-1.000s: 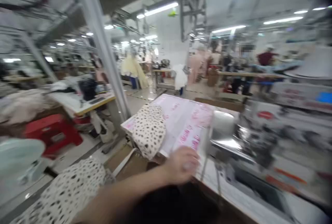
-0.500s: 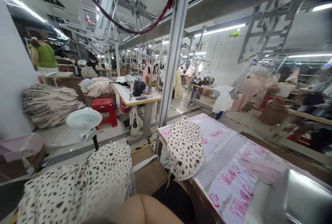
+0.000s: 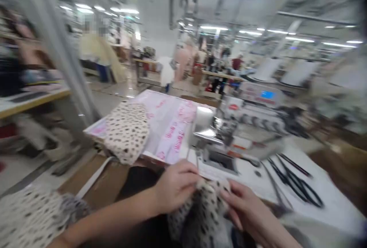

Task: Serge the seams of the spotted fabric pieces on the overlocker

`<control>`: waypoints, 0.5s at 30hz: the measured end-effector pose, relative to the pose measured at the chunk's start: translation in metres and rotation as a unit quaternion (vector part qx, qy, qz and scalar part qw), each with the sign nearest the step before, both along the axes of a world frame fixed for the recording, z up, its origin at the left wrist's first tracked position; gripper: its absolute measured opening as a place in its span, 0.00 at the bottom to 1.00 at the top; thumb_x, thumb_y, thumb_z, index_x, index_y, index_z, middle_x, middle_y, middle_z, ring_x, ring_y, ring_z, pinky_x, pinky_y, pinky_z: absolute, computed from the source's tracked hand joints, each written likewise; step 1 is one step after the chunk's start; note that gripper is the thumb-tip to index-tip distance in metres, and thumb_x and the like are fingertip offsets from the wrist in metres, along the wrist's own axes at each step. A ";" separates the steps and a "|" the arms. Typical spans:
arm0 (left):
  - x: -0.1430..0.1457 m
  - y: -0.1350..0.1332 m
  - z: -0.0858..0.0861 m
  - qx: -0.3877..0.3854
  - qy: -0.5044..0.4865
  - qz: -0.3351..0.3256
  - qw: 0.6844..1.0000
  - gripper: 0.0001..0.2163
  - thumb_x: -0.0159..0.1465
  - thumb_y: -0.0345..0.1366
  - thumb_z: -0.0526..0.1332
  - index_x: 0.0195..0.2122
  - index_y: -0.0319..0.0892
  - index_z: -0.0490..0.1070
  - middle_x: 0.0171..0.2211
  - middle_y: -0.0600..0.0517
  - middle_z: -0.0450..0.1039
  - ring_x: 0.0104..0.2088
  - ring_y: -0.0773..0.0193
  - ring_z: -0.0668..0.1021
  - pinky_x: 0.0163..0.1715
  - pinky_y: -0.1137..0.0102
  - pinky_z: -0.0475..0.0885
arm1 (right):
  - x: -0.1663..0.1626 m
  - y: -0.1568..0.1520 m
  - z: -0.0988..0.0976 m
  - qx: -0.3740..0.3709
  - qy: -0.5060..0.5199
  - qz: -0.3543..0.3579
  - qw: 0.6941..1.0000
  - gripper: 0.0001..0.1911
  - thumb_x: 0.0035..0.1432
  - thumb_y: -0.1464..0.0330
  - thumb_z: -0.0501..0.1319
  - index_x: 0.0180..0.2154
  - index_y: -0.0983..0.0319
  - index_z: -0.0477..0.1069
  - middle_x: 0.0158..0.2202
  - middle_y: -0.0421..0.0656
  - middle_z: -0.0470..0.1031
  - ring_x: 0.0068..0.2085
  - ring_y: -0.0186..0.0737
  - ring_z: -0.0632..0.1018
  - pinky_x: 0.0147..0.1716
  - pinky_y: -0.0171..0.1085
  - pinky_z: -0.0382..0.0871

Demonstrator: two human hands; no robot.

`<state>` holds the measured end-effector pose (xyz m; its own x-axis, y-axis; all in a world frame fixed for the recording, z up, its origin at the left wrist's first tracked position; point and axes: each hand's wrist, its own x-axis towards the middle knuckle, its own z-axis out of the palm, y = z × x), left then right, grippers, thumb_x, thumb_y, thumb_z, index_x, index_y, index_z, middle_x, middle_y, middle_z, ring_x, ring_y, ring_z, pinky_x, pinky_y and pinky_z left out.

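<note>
A piece of cream fabric with dark spots [image 3: 208,209] hangs between my two hands over my lap. My left hand [image 3: 179,185] is closed on its upper left edge, and my right hand [image 3: 241,204] grips the upper right side; the fingertips are blurred. Just beyond the hands stands a sewing machine [image 3: 255,108] with a lit blue display. Another spotted piece [image 3: 127,131] lies over the corner of the plastic-covered table [image 3: 163,110]. More spotted fabric [image 3: 25,217] is heaped at the lower left.
Black scissors [image 3: 298,183] and a dark, slim tool [image 3: 294,163] lie on the white machine table [image 3: 329,206] to the right. A cardboard box [image 3: 94,181] stands at the left below the table. A metal post [image 3: 63,53] rises at the left.
My view has swung right, bringing the sewing machine and scissors into sight. Both hands now show, holding a spotted piece; before, only part of an arm showed over the heap at left.
</note>
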<state>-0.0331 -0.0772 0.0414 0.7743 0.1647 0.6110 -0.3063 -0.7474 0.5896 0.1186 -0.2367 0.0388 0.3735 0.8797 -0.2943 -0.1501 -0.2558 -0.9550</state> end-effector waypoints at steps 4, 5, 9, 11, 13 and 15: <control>0.000 0.000 0.017 -0.098 -0.004 -0.078 0.992 0.08 0.61 0.29 0.54 0.35 0.42 0.72 0.28 0.50 0.71 0.30 0.68 0.72 0.30 0.74 0.68 | 0.012 0.006 0.004 0.065 0.037 -0.115 0.991 0.21 0.42 0.55 0.69 0.28 0.62 0.65 0.20 0.36 0.70 0.18 0.31 0.73 0.17 0.28 0.65; 0.000 -0.003 0.022 -0.115 0.022 -0.117 0.986 0.06 0.61 0.29 0.55 0.33 0.43 0.72 0.26 0.52 0.70 0.28 0.69 0.72 0.29 0.74 0.67 | 0.011 0.009 0.005 0.081 0.023 -0.133 0.988 0.20 0.42 0.55 0.68 0.29 0.62 0.65 0.21 0.37 0.71 0.21 0.33 0.75 0.20 0.29 0.67; 0.006 -0.014 0.028 -0.110 0.121 -0.168 0.972 0.05 0.60 0.31 0.57 0.30 0.42 0.72 0.25 0.53 0.69 0.28 0.69 0.72 0.30 0.75 0.66 | -0.012 0.021 0.004 0.153 -0.034 -0.140 0.978 0.14 0.46 0.58 0.66 0.29 0.61 0.69 0.25 0.37 0.71 0.25 0.33 0.75 0.27 0.32 0.70; 0.013 -0.015 0.024 -0.115 0.151 -0.104 0.976 0.05 0.60 0.32 0.57 0.30 0.42 0.72 0.27 0.54 0.69 0.29 0.69 0.72 0.30 0.75 0.66 | -0.025 0.023 -0.001 0.175 -0.089 -0.135 0.971 0.09 0.50 0.62 0.63 0.29 0.61 0.71 0.25 0.38 0.72 0.27 0.34 0.73 0.29 0.32 0.68; 0.019 -0.012 0.018 -0.136 0.167 -0.033 0.976 0.05 0.60 0.34 0.57 0.31 0.42 0.71 0.28 0.55 0.70 0.30 0.69 0.72 0.31 0.76 0.65 | -0.033 0.023 -0.004 0.185 -0.149 -0.136 0.962 0.06 0.54 0.65 0.60 0.31 0.61 0.73 0.26 0.39 0.73 0.30 0.36 0.73 0.31 0.32 0.67; 0.022 -0.009 0.013 -0.148 0.176 0.013 0.973 0.05 0.60 0.36 0.57 0.32 0.41 0.69 0.28 0.55 0.70 0.30 0.69 0.71 0.32 0.75 0.66 | -0.035 0.022 -0.005 0.184 -0.204 -0.125 0.953 0.08 0.57 0.68 0.57 0.35 0.61 0.74 0.30 0.40 0.75 0.33 0.37 0.74 0.34 0.33 0.66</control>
<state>-0.0114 -0.0859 0.0542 0.9204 0.3151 0.2315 -0.0298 -0.5338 0.8451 0.0832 -0.2149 0.0336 0.6019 0.7640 0.2324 0.2408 0.1037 -0.9650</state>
